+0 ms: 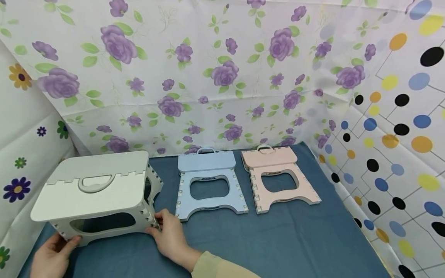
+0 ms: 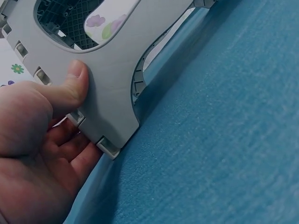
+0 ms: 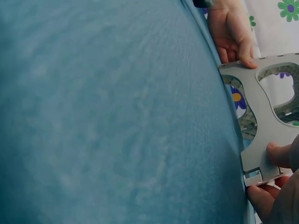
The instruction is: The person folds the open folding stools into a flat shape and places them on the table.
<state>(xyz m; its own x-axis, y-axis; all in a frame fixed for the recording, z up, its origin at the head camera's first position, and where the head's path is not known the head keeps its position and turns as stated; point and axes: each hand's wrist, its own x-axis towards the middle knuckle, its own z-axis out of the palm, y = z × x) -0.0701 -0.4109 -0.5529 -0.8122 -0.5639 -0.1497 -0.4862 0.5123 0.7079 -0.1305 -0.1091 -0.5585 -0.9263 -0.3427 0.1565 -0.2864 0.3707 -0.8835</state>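
A white folding step stool [image 1: 87,193] stands unfolded at the left of the cloth, its handle lying on the top panel. My left hand [image 1: 52,256] grips the lower left corner of its near leg panel; in the left wrist view the thumb [image 2: 77,84] lies on the panel's face and the fingers curl behind the edge. At the other end of that panel, my right hand [image 1: 172,235] pinches the lower right corner between thumb and fingers, as the right wrist view also shows. The stool's feet are at the cloth.
To the right lie a blue folding stool [image 1: 185,189] and a pink folding stool [image 1: 259,189], both folded flat. A blue-green cloth [image 1: 278,239] covers the table. Flowered sheeting [image 1: 194,85] hangs behind, and dotted sheeting [image 1: 393,154] hangs at the right.
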